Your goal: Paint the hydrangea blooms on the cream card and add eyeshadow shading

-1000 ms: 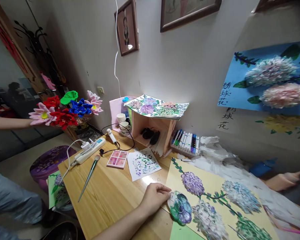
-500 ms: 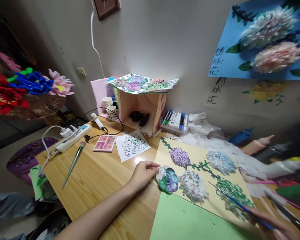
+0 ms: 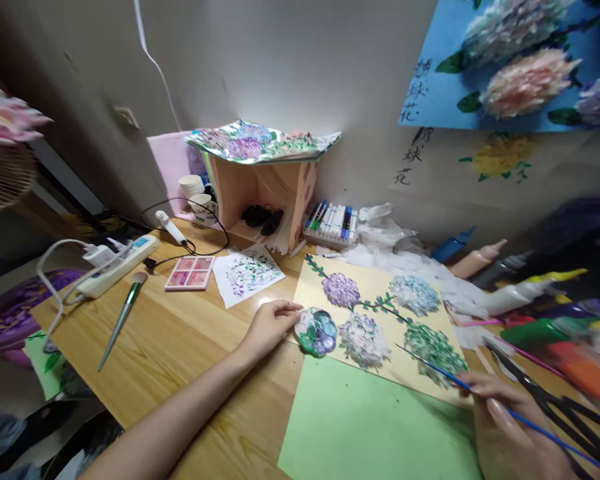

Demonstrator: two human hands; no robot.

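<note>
My left hand [image 3: 271, 327] pinches the rim of a round, flower-shaped paint palette [image 3: 317, 332] smeared with green, blue, purple and white. The palette rests over the left edge of a pale yellow sheet [image 3: 374, 279]. On that sheet are textured flower heads in purple, blue, white and green, joined by a dark leafy stem. Held in my right hand [image 3: 513, 417] is a thin blue paintbrush [image 3: 433, 367], fingers closed round its handle. Its fine tip hovers over the sheet between the white flower head [image 3: 365, 340] and the green flower head [image 3: 433, 347]; contact I cannot tell.
A green sheet [image 3: 370, 427] lies below the yellow one. Black scissors [image 3: 545, 400] and paint bottles [image 3: 525, 293] crowd the right side. Behind stand a marker set [image 3: 333, 223] and an open box [image 3: 260, 193]. Leftward are a makeup brush [image 3: 123, 323], a pink palette [image 3: 190, 273] and a power strip [image 3: 117, 267].
The camera view has turned rightward and slightly down, so everything sits farther left and higher. More of my right hand shows. Both hands keep their holds, and the brush tip stays near the white flower head.
</note>
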